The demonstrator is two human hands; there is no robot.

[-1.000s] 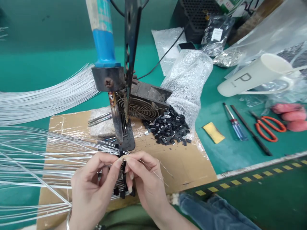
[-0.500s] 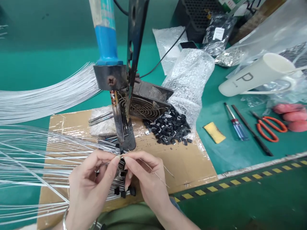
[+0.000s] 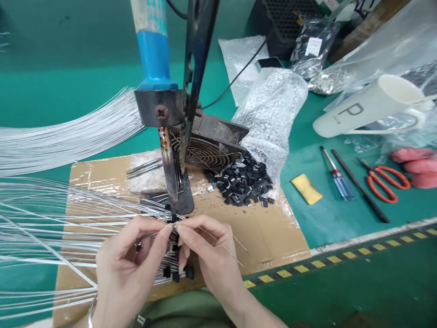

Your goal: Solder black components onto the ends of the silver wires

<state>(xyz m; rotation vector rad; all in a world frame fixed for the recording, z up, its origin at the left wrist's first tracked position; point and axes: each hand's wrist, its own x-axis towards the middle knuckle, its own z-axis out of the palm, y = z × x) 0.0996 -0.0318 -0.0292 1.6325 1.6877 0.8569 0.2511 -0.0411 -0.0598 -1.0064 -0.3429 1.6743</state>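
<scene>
My left hand (image 3: 128,262) is closed in a pinch, thumb against forefinger, on something too small to make out. Fingertip to fingertip with it, my right hand (image 3: 211,255) pinches too, and thin wires (image 3: 235,258) stick out past its back. Beneath both hands lies a row of wires with black connectors (image 3: 175,275) on their ends, partly covered by my fingers. Just above the fingertips, the tip of a blue-handled soldering iron (image 3: 170,177) points down from a black metal bracket (image 3: 159,108).
Loose black connectors (image 3: 244,180) are heaped on the cardboard (image 3: 273,237) beside a small fan (image 3: 208,152). Bundled white wires (image 3: 68,132) lie at left. A yellow sponge (image 3: 306,189), a screwdriver (image 3: 337,177), orange-handled scissors (image 3: 385,184) and a white mug (image 3: 368,109) are at right.
The hands hold nearly the same pinch at the same spot. The whole view has shifted very slightly; nothing has visibly been taken up or let go.
</scene>
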